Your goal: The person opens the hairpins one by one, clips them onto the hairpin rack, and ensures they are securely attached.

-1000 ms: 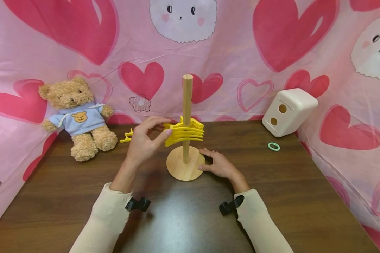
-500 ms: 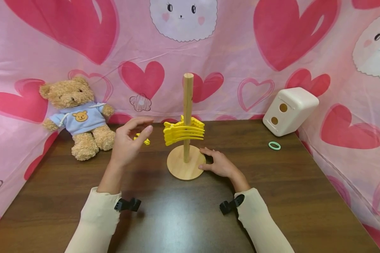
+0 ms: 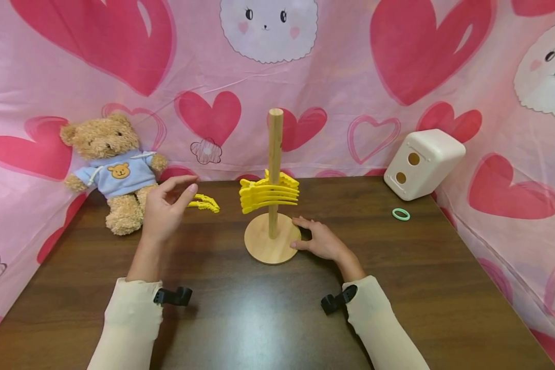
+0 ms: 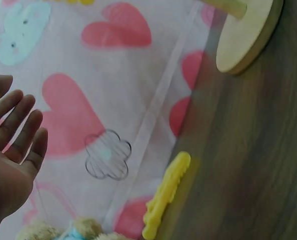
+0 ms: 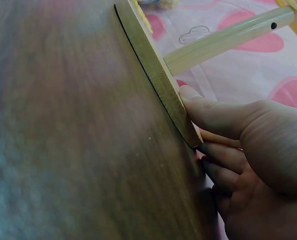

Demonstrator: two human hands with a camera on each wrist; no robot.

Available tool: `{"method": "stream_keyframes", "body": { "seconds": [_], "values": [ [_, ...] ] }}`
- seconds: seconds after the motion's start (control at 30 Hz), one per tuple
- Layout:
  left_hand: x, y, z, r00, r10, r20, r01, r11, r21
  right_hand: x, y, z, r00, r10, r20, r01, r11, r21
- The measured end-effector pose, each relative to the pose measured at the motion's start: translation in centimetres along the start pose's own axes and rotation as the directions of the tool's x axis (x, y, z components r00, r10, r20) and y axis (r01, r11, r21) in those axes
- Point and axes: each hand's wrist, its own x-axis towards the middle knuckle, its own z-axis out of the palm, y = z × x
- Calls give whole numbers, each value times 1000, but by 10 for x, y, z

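A wooden stand with a round base (image 3: 261, 245) and an upright post (image 3: 275, 144) stands mid-table. Around the post sits a yellow claw hair clip (image 3: 269, 197), its curved teeth crossing the front. My right hand (image 3: 321, 240) holds the right edge of the base; in the right wrist view the thumb (image 5: 208, 112) lies on the rim, with fingers against the side. To the left, my left hand (image 3: 163, 210) is raised with nothing in it, fingers loosely bent. Behind it on the table lies another yellow piece (image 4: 166, 195) with a toothed edge, partly hidden in the head view.
A teddy bear (image 3: 129, 172) in a blue sweater sits at the back left, partly behind my left hand. At the back right are a white box with two round holes (image 3: 427, 167) and a mint-green ring (image 3: 401, 214). Pink heart-print cloth (image 3: 337, 67) hangs behind the table.
My left hand has let go of the yellow claw clip and moved left, off the post. The clip stays on the post. My right hand has not moved.
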Motion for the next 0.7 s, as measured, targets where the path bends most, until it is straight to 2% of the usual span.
{"method": "stream_keyframes", "body": {
  "seconds": [0.17, 0.3, 0.53, 0.7],
  "values": [
    [2, -13, -6, 999, -46, -21, 47, 996, 76, 0, 0, 0, 1000, -8, -1, 8, 1000, 3],
    [2, -25, -9, 994, -104, -19, 105, 982, 155, -1, -1, 0, 1000, 2, 0, -2, 1000, 10],
    [2, -51, -12, 973, -230, -1, 219, 928, 300, -1, 0, 0, 1000, 11, -2, -11, 1000, 16],
    [1, -67, -14, 956, -294, 10, 269, 888, 374, -1, -1, 1, 1000, 4, -7, -4, 1000, 16]
  ]
}}
